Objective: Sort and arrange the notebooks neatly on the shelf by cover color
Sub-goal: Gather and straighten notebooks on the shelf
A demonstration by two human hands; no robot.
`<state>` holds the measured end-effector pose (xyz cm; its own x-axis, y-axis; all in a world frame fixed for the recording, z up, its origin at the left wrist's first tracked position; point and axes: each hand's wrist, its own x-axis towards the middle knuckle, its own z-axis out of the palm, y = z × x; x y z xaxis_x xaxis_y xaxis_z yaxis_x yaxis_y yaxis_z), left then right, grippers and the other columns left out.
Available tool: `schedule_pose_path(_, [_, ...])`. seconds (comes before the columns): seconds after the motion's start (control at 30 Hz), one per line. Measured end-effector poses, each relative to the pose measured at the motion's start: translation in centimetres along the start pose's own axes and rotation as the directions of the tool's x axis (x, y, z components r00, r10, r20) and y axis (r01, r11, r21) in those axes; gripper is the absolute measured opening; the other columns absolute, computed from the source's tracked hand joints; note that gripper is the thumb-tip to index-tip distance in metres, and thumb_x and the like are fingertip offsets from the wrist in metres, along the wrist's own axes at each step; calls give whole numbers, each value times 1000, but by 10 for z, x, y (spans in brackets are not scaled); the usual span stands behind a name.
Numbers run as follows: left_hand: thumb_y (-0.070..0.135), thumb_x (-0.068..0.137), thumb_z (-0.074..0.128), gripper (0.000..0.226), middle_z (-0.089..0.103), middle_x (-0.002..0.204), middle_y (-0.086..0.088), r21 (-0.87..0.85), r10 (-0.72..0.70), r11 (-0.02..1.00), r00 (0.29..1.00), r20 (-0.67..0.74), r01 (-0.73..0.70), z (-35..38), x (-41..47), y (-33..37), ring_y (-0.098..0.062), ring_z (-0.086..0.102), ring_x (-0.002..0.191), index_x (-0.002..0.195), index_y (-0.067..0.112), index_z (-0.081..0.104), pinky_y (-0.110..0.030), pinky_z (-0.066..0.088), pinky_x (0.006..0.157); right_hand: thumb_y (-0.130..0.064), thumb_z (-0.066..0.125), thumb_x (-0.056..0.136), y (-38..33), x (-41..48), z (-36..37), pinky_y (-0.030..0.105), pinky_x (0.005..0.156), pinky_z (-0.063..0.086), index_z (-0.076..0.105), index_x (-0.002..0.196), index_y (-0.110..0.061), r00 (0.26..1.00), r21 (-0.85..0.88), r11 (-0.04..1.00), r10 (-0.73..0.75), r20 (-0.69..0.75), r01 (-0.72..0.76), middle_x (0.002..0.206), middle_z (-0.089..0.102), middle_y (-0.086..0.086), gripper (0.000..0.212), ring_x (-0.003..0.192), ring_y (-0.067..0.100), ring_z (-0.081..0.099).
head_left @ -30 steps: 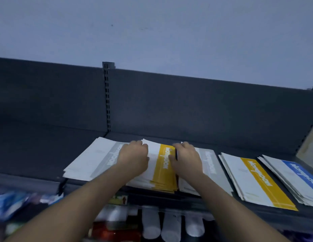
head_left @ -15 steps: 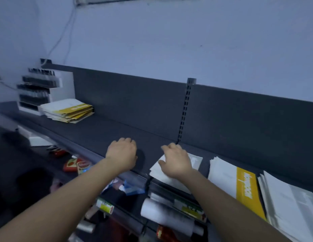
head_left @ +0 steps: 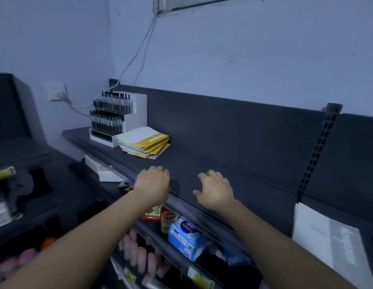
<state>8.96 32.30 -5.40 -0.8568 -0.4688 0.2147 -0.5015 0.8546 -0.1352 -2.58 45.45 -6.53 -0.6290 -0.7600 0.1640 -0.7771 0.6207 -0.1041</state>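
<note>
A stack of yellow-banded notebooks (head_left: 145,142) lies at the far left of the dark shelf (head_left: 223,174), beside a white pen display. A grey-and-white notebook (head_left: 325,236) shows at the right edge of the shelf. My left hand (head_left: 152,185) hovers over the shelf's front edge with fingers loosely curled, holding nothing. My right hand (head_left: 214,189) rests on the bare shelf surface, fingers relaxed, also holding nothing. Both hands are well apart from either notebook pile.
A white pen display (head_left: 116,119) stands at the shelf's left end. The lower shelf holds a blue tissue pack (head_left: 186,236), red packets (head_left: 158,213) and pink items. A slotted upright (head_left: 318,149) divides the back panel. Cables hang on the wall.
The view and both hands have swung left along the shelf. My hands left the yellow and grey notebook piles and now sit over bare shelf, closer to the far-left yellow stack.
</note>
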Motion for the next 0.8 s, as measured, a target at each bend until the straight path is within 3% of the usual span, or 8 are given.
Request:
schedule_pose_path(0.47, [39,95,50,42,53,126,-8,22,-88,996,996,11,87,38,91,-127,-27,47,121,125,10,49,-39,43,91,-43,52,93,-90,149,39,40,102,37,44,136,-17,997,0,997,-75,26,75,133,46,8,51,125,27,41])
schedule_pose_path(0.8, [32,96,46,34,54,121,-9,40,-170,985,985,11,169,63,184,-193,-27,51,114,121,10,52,-36,44,84,-45,53,92,-121,271,61,39,98,38,52,125,-15,990,45,989,-144,5,143,129,49,9,44,123,28,42])
